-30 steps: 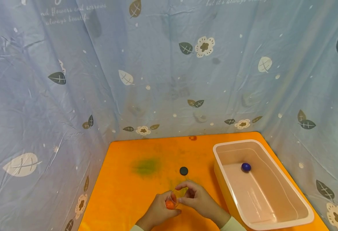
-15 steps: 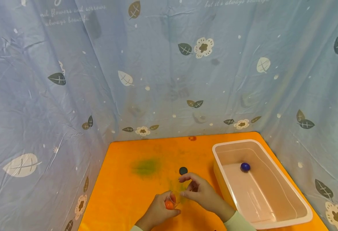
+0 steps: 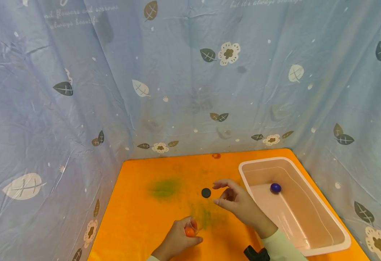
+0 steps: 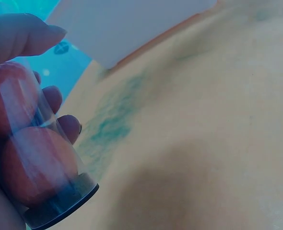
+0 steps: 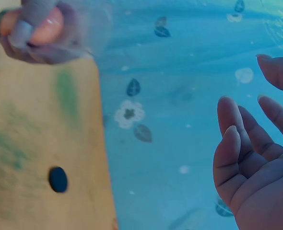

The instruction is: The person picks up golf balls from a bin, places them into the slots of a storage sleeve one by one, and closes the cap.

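Note:
My left hand (image 3: pixel 177 237) grips a clear tube (image 4: pixel 43 143) with a dark cap at its lower end. Two orange balls sit inside it in the left wrist view: a lower ball (image 4: pixel 38 165) near the cap and an upper ball (image 4: pixel 14 98) partly behind the fingers. In the head view the clear rim faces up and right. My right hand (image 3: pixel 236 201) holds nothing; its fingers are loosely bent above the table, just right of a flat black disc (image 3: pixel 206 193). The right wrist view also shows that disc (image 5: pixel 58 179) lying apart from both hands.
A white plastic bin (image 3: pixel 246 178) stands on the right of the orange table (image 3: pixel 138 217), with a dark blue ball (image 3: pixel 275 188) inside. Green stains (image 3: pixel 164 188) mark the tabletop. A patterned blue curtain (image 3: pixel 184 72) surrounds the back and sides.
My right hand has drawn away from the tube's rim, moving up and right past the black disc. The left hand keeps its hold on the tube almost in place.

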